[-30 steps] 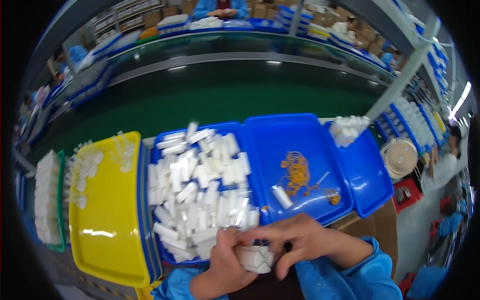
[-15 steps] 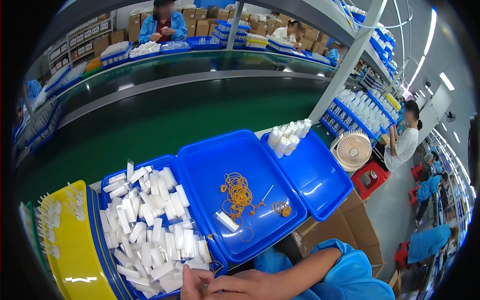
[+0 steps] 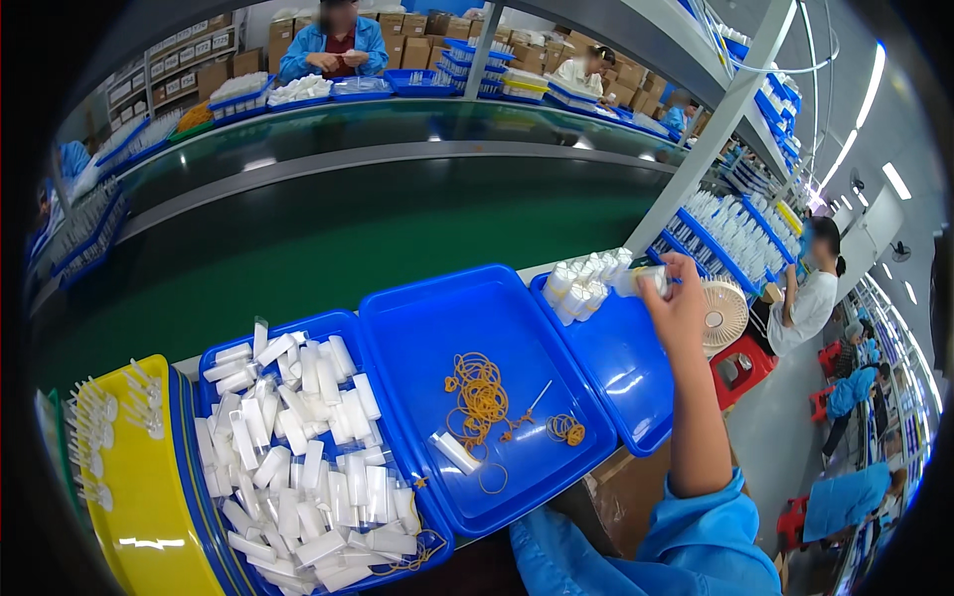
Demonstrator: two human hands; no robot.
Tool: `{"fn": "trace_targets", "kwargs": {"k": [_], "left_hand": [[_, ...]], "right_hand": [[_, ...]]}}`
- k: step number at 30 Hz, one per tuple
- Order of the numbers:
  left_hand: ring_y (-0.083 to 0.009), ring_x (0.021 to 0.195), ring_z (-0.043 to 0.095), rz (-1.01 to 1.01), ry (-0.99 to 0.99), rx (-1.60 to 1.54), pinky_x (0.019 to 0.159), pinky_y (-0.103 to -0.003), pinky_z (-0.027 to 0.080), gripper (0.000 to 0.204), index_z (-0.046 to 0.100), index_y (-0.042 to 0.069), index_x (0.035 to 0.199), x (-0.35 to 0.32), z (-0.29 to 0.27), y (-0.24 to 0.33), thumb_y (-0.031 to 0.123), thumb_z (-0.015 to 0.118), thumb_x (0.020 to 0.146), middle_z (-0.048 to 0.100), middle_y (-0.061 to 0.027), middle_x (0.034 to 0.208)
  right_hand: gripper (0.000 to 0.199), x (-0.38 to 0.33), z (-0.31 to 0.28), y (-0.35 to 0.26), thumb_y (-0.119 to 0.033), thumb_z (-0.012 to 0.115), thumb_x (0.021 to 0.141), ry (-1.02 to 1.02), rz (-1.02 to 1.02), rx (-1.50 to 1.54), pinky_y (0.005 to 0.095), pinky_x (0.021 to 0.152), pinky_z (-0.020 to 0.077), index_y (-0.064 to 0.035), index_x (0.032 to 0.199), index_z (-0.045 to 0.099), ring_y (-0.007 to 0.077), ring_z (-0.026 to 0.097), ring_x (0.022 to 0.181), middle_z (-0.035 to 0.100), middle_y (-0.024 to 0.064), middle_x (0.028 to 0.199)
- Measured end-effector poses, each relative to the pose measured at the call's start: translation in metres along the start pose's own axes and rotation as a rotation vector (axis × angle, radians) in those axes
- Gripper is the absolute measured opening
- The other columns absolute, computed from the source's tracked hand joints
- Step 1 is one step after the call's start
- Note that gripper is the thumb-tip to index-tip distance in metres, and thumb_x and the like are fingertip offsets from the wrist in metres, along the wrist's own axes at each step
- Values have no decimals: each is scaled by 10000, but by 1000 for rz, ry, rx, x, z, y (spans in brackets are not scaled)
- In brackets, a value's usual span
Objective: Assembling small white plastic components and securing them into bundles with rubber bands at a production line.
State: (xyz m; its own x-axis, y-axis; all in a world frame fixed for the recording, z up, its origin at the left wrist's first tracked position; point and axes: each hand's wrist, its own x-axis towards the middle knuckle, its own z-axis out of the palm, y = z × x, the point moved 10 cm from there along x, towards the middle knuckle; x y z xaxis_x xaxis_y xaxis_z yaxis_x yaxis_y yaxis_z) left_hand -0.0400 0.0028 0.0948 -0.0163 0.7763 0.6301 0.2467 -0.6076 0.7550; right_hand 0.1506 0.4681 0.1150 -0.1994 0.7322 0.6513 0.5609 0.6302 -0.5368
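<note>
My right hand [image 3: 679,298] reaches out over the far right blue tray [image 3: 621,368] and grips a small bundle of white plastic pieces [image 3: 636,280], beside the upright white bundles [image 3: 581,281] at that tray's back corner. My left hand is out of view. The middle blue tray [image 3: 427,328] holds orange rubber bands [image 3: 480,387] and one loose white piece [image 3: 456,453]. The left blue tray [image 3: 211,343] is full of loose white plastic pieces [image 3: 303,457].
A yellow tray [image 3: 149,497] with small white parts sits at far left. A green conveyor belt [image 3: 328,238] runs behind the trays. A small fan [image 3: 725,313] and red stool [image 3: 740,368] stand at right. Other people work across the belt and down the aisle.
My right hand left the near edge, where both hands were together on a white bundle, and stretched to the far right tray carrying it. The view swung right; my left hand dropped out of sight.
</note>
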Motion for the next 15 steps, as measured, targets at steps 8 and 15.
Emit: {"fn": "trace_targets", "kwargs": {"k": [8,15], "left_hand": [[-314,951,517,-758,175,1190,854,-357,400,212,547,8,974,-36,-141,28,47,589,770,541,-209,969],[-369,1128,446,-806,181,1685,934,-368,378,431,508,30,1115,-105,-255,3,-24,589,695,454,-197,1224]], "right_hand": [[392,25,83,98,-311,700,705,-305,125,-202,361,674,480,-31,944,566,284,618,758,621,159,818],[362,22,85,86,-344,577,825,-239,-38,-465,383,703,473,-30,1006,567,301,596,830,589,161,893]]}}
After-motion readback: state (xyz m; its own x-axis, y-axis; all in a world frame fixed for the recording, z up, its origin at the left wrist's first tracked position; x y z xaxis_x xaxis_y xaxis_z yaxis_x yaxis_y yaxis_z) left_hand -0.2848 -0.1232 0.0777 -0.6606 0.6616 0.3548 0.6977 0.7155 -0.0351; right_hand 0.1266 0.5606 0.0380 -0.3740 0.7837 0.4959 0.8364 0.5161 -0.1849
